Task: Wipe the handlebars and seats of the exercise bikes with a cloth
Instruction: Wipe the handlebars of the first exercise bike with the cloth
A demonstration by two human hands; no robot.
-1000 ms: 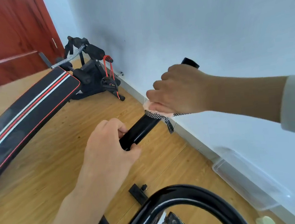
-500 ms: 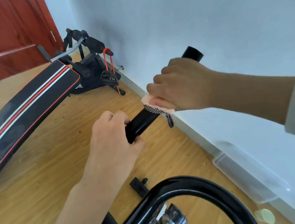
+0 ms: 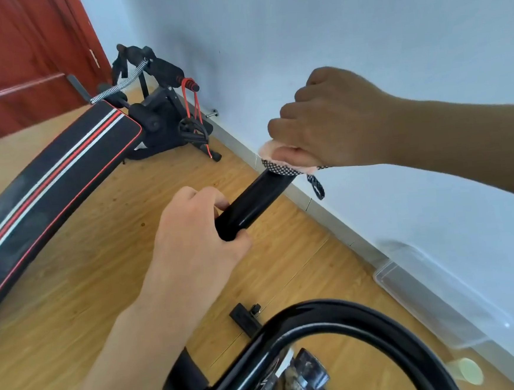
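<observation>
Your right hand (image 3: 336,121) covers the far end of the handlebar (image 3: 253,201) and most of the cloth (image 3: 281,162); only a pink edge and checkered trim show. Your left hand (image 3: 191,240) hides the bar's near stretch. The sit-up bench (image 3: 49,192) runs off the left edge and the curved bike frame (image 3: 335,308) off the bottom. The pale round object (image 3: 471,370) at lower right is too blurred to name.

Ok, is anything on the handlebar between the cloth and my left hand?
Nothing visible. The handlebar is bare black tube from the cloth under the right hand down to the left hand gripping it.
</observation>
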